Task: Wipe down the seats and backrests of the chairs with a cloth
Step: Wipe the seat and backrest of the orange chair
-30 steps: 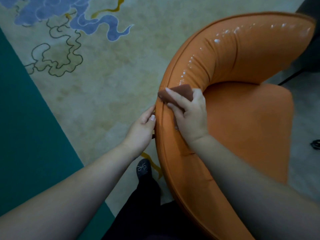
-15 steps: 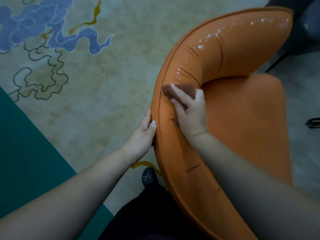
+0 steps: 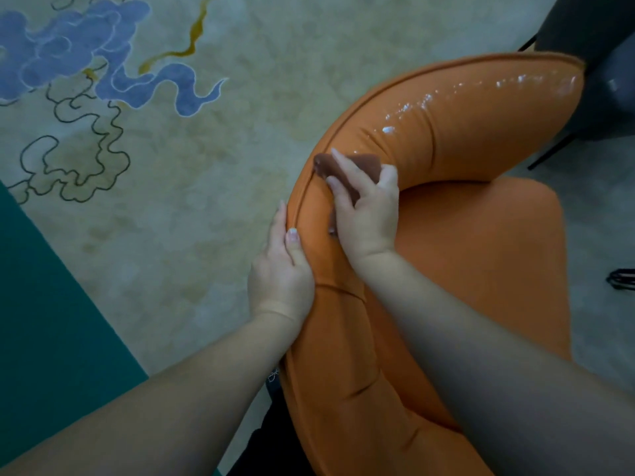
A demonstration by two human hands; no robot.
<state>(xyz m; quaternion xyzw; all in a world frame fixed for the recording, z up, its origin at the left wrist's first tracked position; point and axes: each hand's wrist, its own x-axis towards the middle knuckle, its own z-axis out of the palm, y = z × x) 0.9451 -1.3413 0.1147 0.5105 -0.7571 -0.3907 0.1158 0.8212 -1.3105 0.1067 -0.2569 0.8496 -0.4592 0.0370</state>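
We look down on an orange chair [image 3: 481, 269] with a curved, padded backrest [image 3: 464, 132]. The right hand [image 3: 366, 207] presses a brown cloth [image 3: 343, 164] flat against the top of the backrest, just inside the piped edge — fingers extended over the cloth, not curled round it. The cloth shows past the fingertips on the far side and in a narrow strip under the palm's left edge; the rest is hidden beneath the hand.

The left hand [image 3: 280, 269] rests on the outer rim of the backrest, just nearer us than the right hand, thumb lying on the top surface and fingers straight down the outside. It holds nothing.

Beyond the cloth, the upper curve of the backrest carries shiny wet streaks [image 3: 446, 101]. The seat [image 3: 498, 286] lies to the right of both forearms.

Below — a pale patterned carpet [image 3: 206, 166] with blue cloud shapes, and a teal band [image 3: 41, 321] at lower left.
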